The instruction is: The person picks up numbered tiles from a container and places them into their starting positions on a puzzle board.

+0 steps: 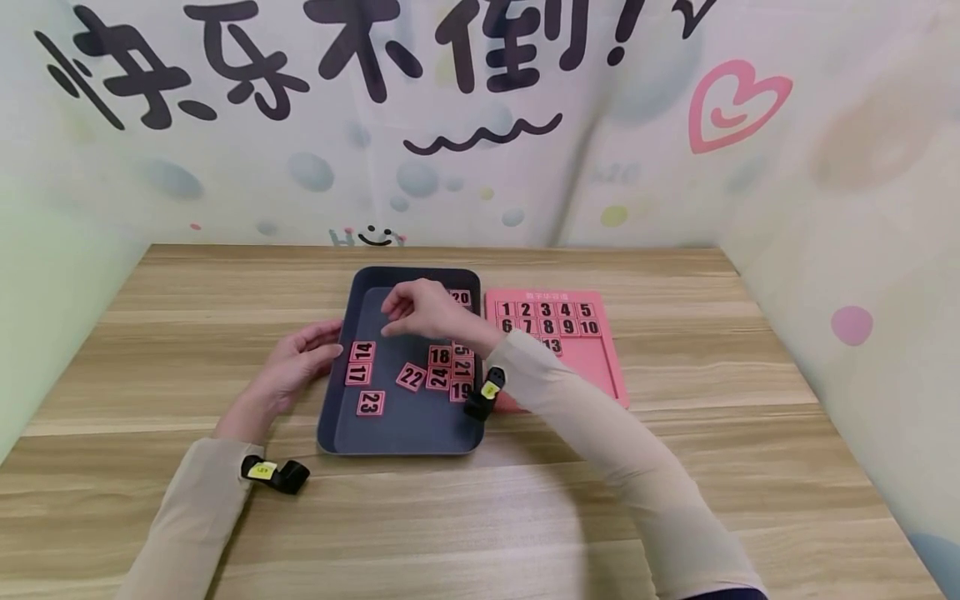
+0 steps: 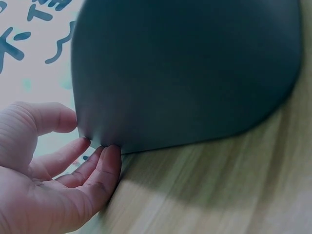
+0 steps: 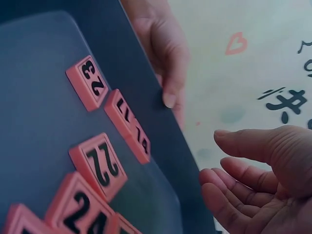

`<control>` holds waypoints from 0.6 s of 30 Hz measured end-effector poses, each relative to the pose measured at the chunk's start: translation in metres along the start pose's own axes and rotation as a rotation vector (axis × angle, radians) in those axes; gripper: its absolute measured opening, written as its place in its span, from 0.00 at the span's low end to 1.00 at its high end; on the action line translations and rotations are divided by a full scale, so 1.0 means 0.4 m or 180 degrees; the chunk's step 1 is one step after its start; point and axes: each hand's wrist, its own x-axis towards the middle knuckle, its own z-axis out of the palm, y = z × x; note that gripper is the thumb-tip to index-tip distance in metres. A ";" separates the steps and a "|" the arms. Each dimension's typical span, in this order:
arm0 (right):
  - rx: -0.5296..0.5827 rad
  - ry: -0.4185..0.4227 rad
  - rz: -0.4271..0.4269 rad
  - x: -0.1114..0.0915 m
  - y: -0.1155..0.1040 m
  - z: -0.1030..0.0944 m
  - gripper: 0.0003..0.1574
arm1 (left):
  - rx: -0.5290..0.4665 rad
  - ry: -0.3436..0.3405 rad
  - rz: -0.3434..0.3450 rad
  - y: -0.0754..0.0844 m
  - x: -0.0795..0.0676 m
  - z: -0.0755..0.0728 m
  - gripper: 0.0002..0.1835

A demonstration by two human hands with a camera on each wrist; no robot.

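Observation:
A dark blue-grey tray [image 1: 405,433] holds several pink number tiles, among them 23 [image 1: 371,403], 22 [image 1: 411,377], 14 [image 1: 363,351] and 18 [image 1: 439,356]. My left hand [image 1: 306,358] touches the tray's left side; in the left wrist view its thumb and fingertips meet the tray's edge. Over the upper middle of the tray hovers my right hand [image 1: 426,310], fingers loosely bent, with nothing seen between them. In the right wrist view a gap shows between thumb and fingers of that right hand [image 3: 258,180]. My right wrist and sleeve partly cover tiles and the board.
A pink number board [image 1: 592,367] lies against the tray's right side, tiles 1 to 10 in its upper rows and 13 [image 1: 552,346] below. The wooden table [image 1: 187,317] runs back to a printed wall sheet [image 1: 480,183]. Both wrists wear small black cameras.

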 end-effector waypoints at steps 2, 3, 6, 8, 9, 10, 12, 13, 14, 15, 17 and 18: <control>0.0023 -0.0063 0.0006 0.017 0.001 0.016 0.19 | 0.0019 0.0005 -0.0017 0.002 -0.001 -0.001 0.31; 0.0022 -0.0087 0.0028 0.024 0.000 0.023 0.19 | 0.0027 0.0003 -0.0024 0.003 -0.001 0.000 0.31; -0.0005 -0.0130 0.0106 0.042 -0.002 0.046 0.18 | 0.0074 -0.0002 -0.0021 0.004 -0.002 0.000 0.30; -0.0044 -0.0152 0.0150 0.053 -0.003 0.060 0.18 | 0.0079 -0.0006 -0.0024 0.004 -0.001 0.000 0.31; -0.0057 -0.0169 0.0169 0.057 -0.003 0.066 0.17 | 0.0077 -0.0007 -0.0023 0.004 -0.001 0.000 0.31; -0.0084 -0.0184 0.0190 0.062 -0.003 0.072 0.17 | 0.0081 -0.0004 -0.0025 0.005 -0.001 0.000 0.31; -0.0143 -0.0224 0.0219 0.069 0.000 0.083 0.16 | 0.0078 -0.0002 -0.0029 0.005 0.000 -0.001 0.30; -0.0161 -0.0245 0.0227 0.073 0.001 0.088 0.16 | 0.0077 -0.0005 -0.0028 0.005 0.000 -0.001 0.30; -0.0188 -0.0265 0.0235 0.076 0.004 0.093 0.16 | 0.0079 -0.0008 -0.0026 0.004 0.000 -0.001 0.31; -0.0223 -0.0279 0.0242 0.079 0.006 0.097 0.15 | 0.0080 -0.0009 -0.0027 0.004 0.000 -0.001 0.31; -0.0270 -0.0309 0.0257 0.084 0.012 0.106 0.16 | 0.0092 -0.0010 -0.0028 0.004 -0.001 -0.001 0.31; -0.0308 -0.0321 0.0262 0.086 0.014 0.109 0.16 | 0.0105 -0.0010 -0.0027 0.004 -0.001 0.000 0.31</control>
